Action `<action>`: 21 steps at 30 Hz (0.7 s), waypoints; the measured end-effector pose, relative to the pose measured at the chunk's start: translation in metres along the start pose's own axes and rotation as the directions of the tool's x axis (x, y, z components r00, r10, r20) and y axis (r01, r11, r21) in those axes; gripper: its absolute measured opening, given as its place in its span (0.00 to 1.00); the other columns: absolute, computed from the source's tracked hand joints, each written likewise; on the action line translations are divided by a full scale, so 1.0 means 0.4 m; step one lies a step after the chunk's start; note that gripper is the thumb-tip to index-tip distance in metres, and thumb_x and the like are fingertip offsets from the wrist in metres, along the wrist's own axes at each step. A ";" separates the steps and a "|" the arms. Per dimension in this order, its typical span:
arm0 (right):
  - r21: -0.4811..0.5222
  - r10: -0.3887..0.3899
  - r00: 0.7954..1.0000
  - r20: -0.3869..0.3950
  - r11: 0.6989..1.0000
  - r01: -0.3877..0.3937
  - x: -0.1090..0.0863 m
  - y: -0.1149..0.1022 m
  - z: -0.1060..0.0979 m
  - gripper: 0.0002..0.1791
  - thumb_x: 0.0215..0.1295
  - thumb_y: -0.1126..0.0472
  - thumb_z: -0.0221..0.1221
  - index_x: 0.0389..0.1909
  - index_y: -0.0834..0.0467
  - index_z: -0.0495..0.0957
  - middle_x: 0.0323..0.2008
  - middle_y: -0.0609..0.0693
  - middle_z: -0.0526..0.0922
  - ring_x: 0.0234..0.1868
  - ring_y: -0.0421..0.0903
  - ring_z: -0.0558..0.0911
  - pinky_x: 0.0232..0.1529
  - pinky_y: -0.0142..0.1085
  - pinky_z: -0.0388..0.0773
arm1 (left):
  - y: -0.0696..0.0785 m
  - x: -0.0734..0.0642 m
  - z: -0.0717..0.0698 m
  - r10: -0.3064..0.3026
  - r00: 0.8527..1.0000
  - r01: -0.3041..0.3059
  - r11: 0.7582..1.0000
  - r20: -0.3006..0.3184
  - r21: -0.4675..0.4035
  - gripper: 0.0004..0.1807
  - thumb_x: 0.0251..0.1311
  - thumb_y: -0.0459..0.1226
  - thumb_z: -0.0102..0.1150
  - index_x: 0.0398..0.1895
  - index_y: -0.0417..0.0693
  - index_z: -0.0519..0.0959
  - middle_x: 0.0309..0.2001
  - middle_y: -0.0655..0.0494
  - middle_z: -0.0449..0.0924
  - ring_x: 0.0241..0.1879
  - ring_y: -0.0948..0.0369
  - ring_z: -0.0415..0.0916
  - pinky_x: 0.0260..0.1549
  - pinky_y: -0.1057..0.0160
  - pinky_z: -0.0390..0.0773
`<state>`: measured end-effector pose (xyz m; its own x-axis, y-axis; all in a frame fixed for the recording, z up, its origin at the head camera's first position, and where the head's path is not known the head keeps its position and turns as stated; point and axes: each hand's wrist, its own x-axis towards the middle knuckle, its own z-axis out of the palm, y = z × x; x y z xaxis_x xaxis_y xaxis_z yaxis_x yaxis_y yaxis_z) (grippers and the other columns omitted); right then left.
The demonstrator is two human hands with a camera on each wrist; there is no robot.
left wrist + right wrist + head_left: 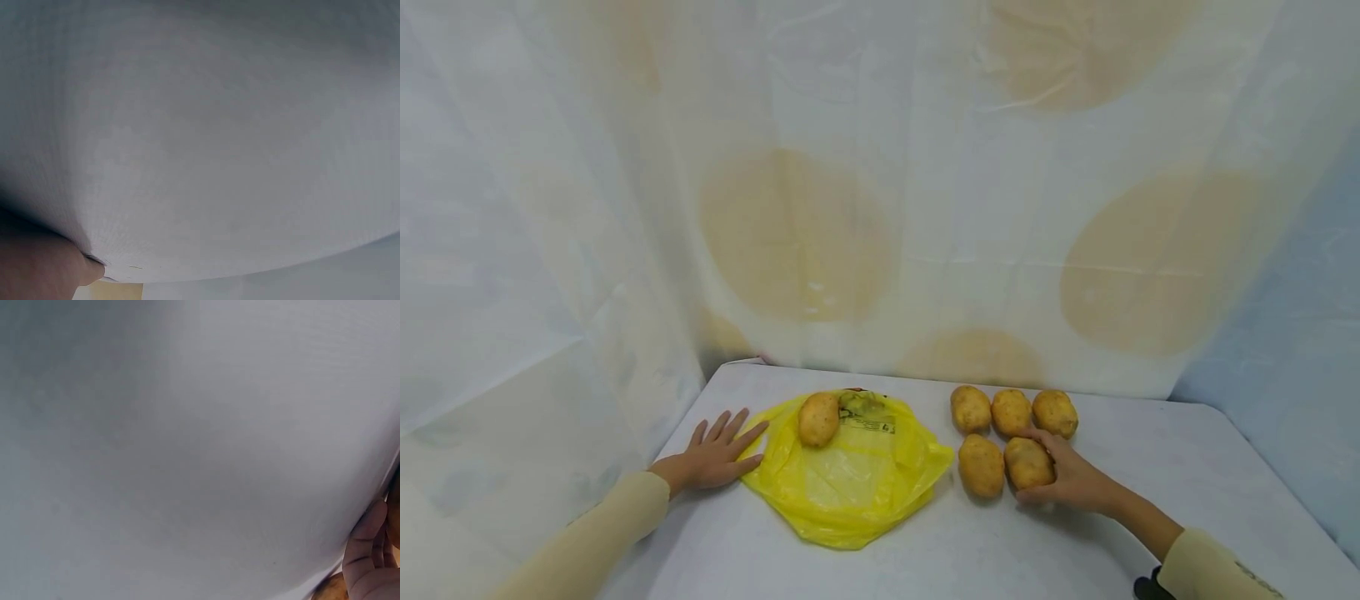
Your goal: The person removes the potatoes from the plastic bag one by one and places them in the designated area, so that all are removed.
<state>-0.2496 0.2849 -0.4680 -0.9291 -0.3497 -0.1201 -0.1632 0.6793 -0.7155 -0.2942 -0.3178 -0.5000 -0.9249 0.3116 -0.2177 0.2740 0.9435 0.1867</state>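
Note:
A yellow plastic bag lies flat on the table, with one potato on its upper left part. My left hand rests with spread fingers on the table at the bag's left edge. Right of the bag, my right hand grips the near-right potato of a two-row group, thumb in front and fingers behind. Beside it sits another potato. In the right wrist view, the fingers curl against a potato at the frame's edge. The left wrist view shows mostly white tabletop and a bit of hand.
Behind the gripped potato stand a back-left potato, a back-middle potato and a back-right potato, close together. The white table meets a spotted curtain at its far edge. More sheeting hangs at both sides.

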 end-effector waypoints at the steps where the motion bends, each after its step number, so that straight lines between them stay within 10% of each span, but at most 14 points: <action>1: -0.001 0.000 1.000 -0.002 1.000 0.000 0.000 0.000 0.000 0.52 0.52 0.48 0.74 0.73 0.55 0.54 0.68 0.68 0.59 0.65 0.63 0.67 0.56 0.58 0.71 | 0.002 -0.002 -0.002 -0.002 1.000 0.002 1.000 0.005 0.002 0.45 0.64 0.72 0.33 0.79 0.63 0.49 0.80 0.42 0.35 0.77 0.36 0.31 0.66 0.28 0.27; 21: -0.120 -0.097 0.989 -0.114 0.989 0.084 -0.022 -0.009 0.008 0.57 0.48 0.42 0.75 0.72 0.61 0.55 0.66 0.65 0.64 0.60 0.58 0.69 0.54 0.54 0.72 | 0.033 -0.021 -0.029 0.015 1.000 -0.015 1.000 0.000 -0.013 0.42 0.68 0.67 0.38 0.79 0.56 0.52 0.79 0.38 0.37 0.75 0.32 0.33 0.66 0.27 0.29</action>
<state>-0.2396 0.2835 -0.4666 -0.9406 -0.3383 0.0296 -0.2789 0.7199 -0.6356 -0.2857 -0.3093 -0.4848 -0.9206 0.3259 -0.2152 0.2844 0.9371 0.2025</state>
